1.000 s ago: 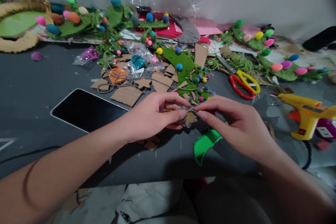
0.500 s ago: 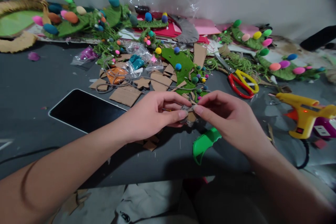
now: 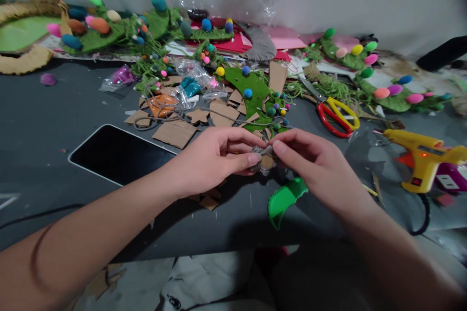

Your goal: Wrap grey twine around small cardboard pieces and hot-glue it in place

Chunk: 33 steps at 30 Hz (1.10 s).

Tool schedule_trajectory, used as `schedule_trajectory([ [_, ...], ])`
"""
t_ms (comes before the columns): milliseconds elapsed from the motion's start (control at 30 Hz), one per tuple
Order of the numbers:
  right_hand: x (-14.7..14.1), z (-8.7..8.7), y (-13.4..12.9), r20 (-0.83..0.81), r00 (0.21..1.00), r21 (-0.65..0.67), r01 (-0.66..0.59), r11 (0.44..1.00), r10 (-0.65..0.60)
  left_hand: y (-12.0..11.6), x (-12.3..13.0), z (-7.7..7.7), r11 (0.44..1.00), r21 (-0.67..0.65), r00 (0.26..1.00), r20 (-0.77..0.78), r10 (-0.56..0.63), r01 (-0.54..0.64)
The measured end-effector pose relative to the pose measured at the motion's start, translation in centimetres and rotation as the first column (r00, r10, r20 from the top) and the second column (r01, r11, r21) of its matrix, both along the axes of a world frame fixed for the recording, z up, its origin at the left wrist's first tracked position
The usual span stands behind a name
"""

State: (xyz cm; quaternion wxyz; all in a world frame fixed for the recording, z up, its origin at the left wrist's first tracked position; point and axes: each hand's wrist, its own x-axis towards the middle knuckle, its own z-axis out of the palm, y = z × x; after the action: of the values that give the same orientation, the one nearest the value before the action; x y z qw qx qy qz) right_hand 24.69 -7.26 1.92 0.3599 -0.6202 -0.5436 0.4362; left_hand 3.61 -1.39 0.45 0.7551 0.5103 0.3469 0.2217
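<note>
Since the earlier frame, we see that the right hand (image 3: 319, 167) has shifted slightly at its fingertips. The grey worktop (image 3: 34, 116) is largest; we find a dark-screened phone (image 3: 118, 153) on its left half, a yellow glue gun (image 3: 423, 158) toward its right end, scissors (image 3: 321, 106) toward the back right and a green plastic tool (image 3: 284, 199) near the front edge. Smallest is a grey-wrapped piece (image 3: 267, 161), above the worktop's front middle: the left hand (image 3: 215, 160), fingers curled, pinches it, and the right thumb and fingertips pinch its upper edge.

Left grip (image 3: 213, 160) and right grip (image 3: 317, 165) at yarn-wrapped cardboard (image 3: 267, 162), phone (image 3: 120, 153) at left, glue gun (image 3: 426, 154) at right
</note>
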Motion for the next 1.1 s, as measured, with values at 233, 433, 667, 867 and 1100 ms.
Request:
schedule_trajectory([
  [233,-0.33,-0.11,0.12,-0.015,1.000,0.010,-0.004,1.000,0.005,-0.04,0.18,0.31,1.000,-0.017,1.000,-0.002,-0.012,0.012],
  [433,-0.48,-0.23,0.05,0.054,0.998,0.058,-0.017,0.998,0.014,-0.10,0.29,0.33,0.998,-0.058,1.000,-0.003,0.000,0.000],
  [667,-0.91,-0.04,-0.10,0.031,1.000,0.029,0.001,1.000,-0.002,-0.07,0.16,0.26,0.999,-0.050,1.000,0.001,-0.012,0.012],
  [867,-0.68,-0.30,0.12,0.026,0.999,0.027,-0.023,0.999,0.022,0.01,0.32,0.40,0.998,-0.061,1.000,0.003,-0.010,0.010],
  [1100,-0.95,-0.04,0.14,0.039,0.999,-0.002,-0.024,1.000,0.024,-0.04,0.19,0.55,0.997,-0.070,1.000,-0.013,0.013,-0.014],
])
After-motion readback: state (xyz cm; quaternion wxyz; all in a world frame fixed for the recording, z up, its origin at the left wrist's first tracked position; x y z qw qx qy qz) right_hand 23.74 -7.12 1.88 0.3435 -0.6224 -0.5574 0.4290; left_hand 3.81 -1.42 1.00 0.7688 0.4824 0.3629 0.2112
